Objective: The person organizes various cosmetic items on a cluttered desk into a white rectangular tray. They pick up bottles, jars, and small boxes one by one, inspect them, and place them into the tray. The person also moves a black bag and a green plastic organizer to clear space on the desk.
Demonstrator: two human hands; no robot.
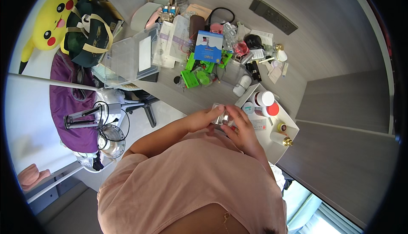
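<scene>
A small clear container (225,118) with a shiny silvery part sits between my two hands, close in front of my chest. My left hand (205,117) grips it from the left, with the thumb along its top edge. From the other side, the fingers of my right hand (240,127) curl around it. A bit of red shows near my right fingertips; what it belongs to is hidden. Just right of my hands stands a white open box (276,152) with a white-capped jar (265,98), a red-capped jar (273,109) and a white bottle with a gold top (280,139).
Cluttered on the desk (173,90) are a blue box (208,46), green plastic pieces (190,79), a white bottle (242,86) and a clear lidded bin (124,58). A power strip (273,16) runs along the back wall. A wire-caged fan (112,141) stands at left.
</scene>
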